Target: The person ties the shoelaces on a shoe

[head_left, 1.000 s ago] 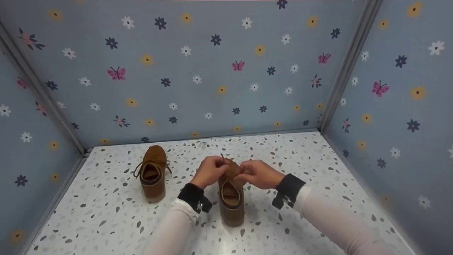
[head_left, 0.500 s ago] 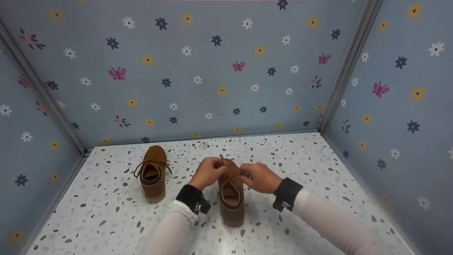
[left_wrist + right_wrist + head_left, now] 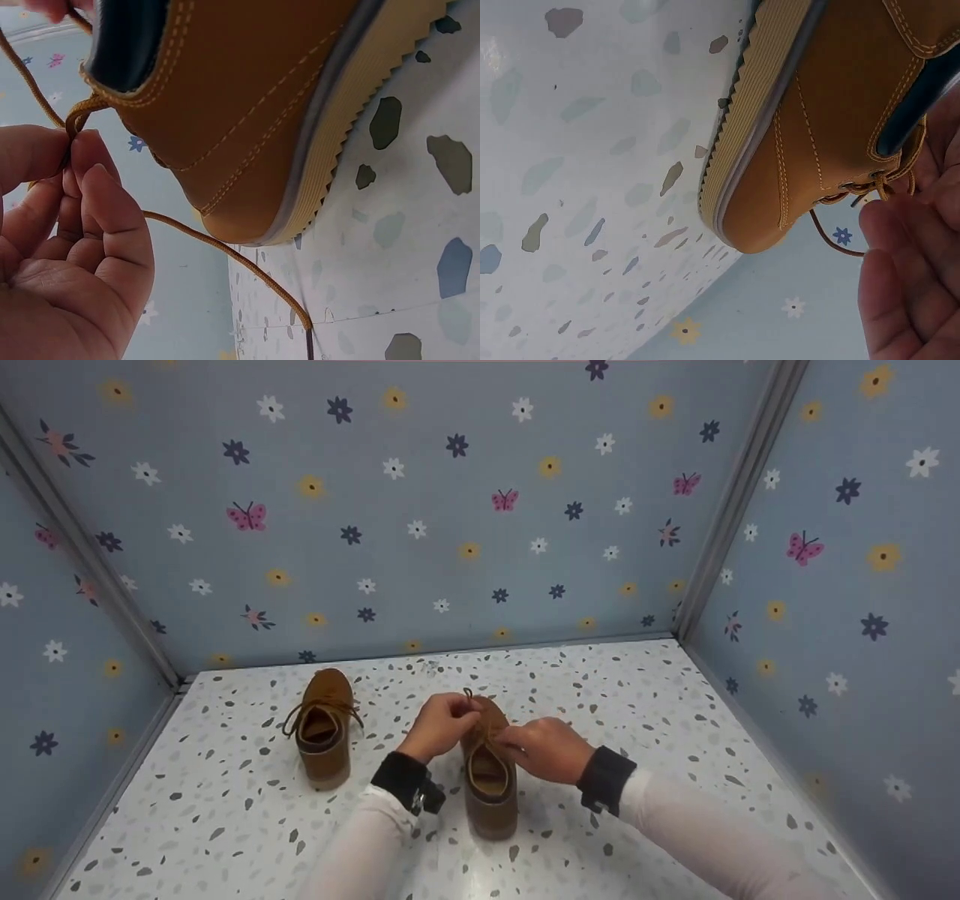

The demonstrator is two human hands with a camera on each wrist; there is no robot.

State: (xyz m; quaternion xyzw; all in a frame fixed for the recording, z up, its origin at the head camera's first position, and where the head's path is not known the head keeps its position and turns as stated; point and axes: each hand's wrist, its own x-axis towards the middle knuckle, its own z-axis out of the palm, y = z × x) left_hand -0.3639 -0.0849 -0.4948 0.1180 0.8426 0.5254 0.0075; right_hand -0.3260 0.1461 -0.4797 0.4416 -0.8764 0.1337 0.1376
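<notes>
Pinching a brown lace (image 3: 86,107) between thumb and fingers, the left hand (image 3: 439,725) sits at the front left of a tan shoe (image 3: 491,817), a small loop rising past its fingertips. The right hand (image 3: 551,750), close by but apart from it, pinches lace at the shoe's opening. One lace end hangs below the left hand, finishing in a dark tip. The tan shoe stands sole down between the wrists, toe pointing away from the person. Both wrists wear black bands (image 3: 607,780) over pale sleeves (image 3: 367,840). Well to the left, a second shoe (image 3: 326,765) stands facing the same way, its laces spread to either side. Both are on a white speckled floor (image 3: 637,712), enclosed by blue panels (image 3: 420,570) printed with flowers and butterflies.
</notes>
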